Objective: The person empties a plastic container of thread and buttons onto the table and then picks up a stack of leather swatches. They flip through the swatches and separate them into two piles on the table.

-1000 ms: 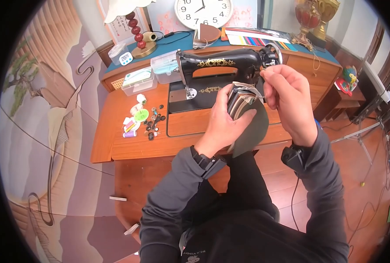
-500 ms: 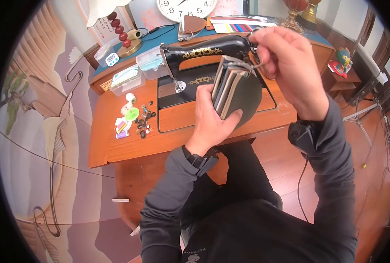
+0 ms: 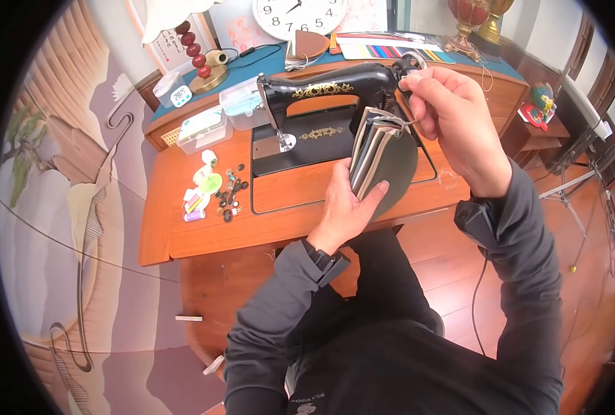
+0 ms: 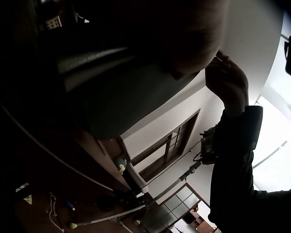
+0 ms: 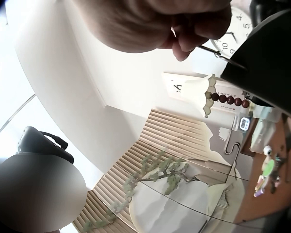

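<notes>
The left hand (image 3: 342, 211) grips a layered, dark-green-covered booklet (image 3: 396, 171) tilted above the table's (image 3: 287, 197) right part, before the sewing machine (image 3: 371, 79); the right hand (image 3: 456, 121), farther right, pinches a thin cord (image 5: 227, 58) running to the booklet's far end. Buttons (image 3: 228, 216) lie left.

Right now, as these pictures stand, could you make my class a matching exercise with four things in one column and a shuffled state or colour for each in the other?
Column one:
1. Left hand
2. Right hand
3. Sewing machine
4. Clock

Column two:
A. Black with gold decoration
B. Pinches a thin strand
C. White face with dark numerals
D. Grips a layered bundle

Right pairs: 1-D, 2-B, 3-A, 4-C
</notes>
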### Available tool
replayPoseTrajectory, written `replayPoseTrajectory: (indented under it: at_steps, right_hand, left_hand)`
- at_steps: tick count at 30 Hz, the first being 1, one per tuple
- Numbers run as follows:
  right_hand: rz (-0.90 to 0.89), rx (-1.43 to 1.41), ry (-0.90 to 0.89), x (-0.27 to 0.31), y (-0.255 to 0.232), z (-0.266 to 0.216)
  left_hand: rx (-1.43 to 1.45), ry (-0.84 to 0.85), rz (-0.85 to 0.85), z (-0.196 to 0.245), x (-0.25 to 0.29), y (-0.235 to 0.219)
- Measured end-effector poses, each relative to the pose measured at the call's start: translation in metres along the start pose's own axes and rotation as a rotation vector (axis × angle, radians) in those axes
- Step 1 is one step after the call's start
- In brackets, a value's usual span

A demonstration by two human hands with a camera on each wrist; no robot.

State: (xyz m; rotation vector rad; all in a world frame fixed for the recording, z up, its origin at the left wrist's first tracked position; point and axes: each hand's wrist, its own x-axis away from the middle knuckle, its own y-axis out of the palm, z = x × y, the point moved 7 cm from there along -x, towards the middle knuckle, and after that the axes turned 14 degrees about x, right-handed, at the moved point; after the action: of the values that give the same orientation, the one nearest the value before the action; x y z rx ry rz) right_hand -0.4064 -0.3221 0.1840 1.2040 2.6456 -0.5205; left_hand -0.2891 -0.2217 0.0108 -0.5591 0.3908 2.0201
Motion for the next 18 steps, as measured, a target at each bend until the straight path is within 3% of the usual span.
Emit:
replayPoseTrajectory:
  at_steps: [5, 13, 16, 18]
  right_hand:
    - [-0.012, -0.019, -0.024, 0.000, 0.000, 0.001]
    - [-0.052, 0.017, 0.005, -0.001, 0.002, -0.007]
    - [-0.073, 0.041, 0.019, -0.004, 0.001, -0.007]
    - [-0.075, 0.049, 0.025, -0.008, -0.002, -0.005]
  left_hand:
    - [0.013, -0.037, -0.004, 0.020, -0.007, 0.006]
    - [-0.007, 0.246, -0.008, 0.063, -0.043, 0.014]
    - [0.130, 0.110, -0.069, 0.066, -0.048, 0.019]
    - [0.154, 0.117, -0.056, 0.062, -0.048, 0.020]
